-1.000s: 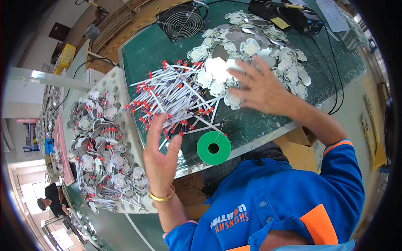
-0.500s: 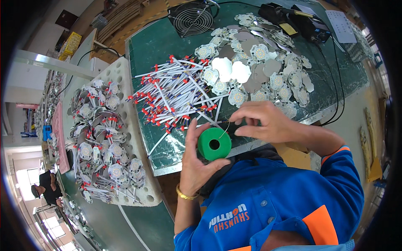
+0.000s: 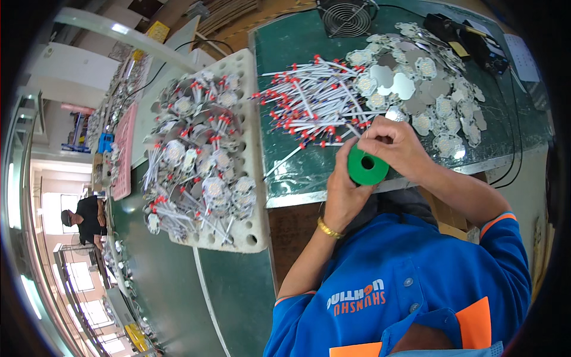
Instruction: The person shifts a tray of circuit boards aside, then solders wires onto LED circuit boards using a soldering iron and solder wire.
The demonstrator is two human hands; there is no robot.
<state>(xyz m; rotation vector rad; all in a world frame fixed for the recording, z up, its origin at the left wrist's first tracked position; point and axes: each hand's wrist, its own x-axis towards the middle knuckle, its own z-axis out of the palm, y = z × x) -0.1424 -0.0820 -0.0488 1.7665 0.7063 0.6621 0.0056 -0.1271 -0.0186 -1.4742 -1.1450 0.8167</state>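
My left hand [image 3: 345, 193] is wrapped round a green spool [image 3: 376, 175] with a dark hole in its middle, held just off the table's near edge. Over the top of that spool, my right hand [image 3: 397, 144] has its fingers pinched together. A thin wire shows faintly at those fingertips; its end is hidden. Beyond my hands lies a heap of short white cables [image 3: 315, 98] with red connectors. To its right spreads a pile of LED boards [image 3: 425, 89], metallic and grey, some showing yellowish dots.
At left, a pale tray with holes [image 3: 252, 229] bears boards with cables attached [image 3: 196, 154]. A fan [image 3: 347, 21] stands at the back of the green table [image 3: 297, 184]. A soldering iron [image 3: 480, 34] and black leads lie back right. Far left are a pink tray [image 3: 123, 157] and another person [image 3: 90, 215].
My right hand has come in close against the spool, where it was apart with a wire stretched between. The whole view has shifted, so table and tray sit further right and higher.
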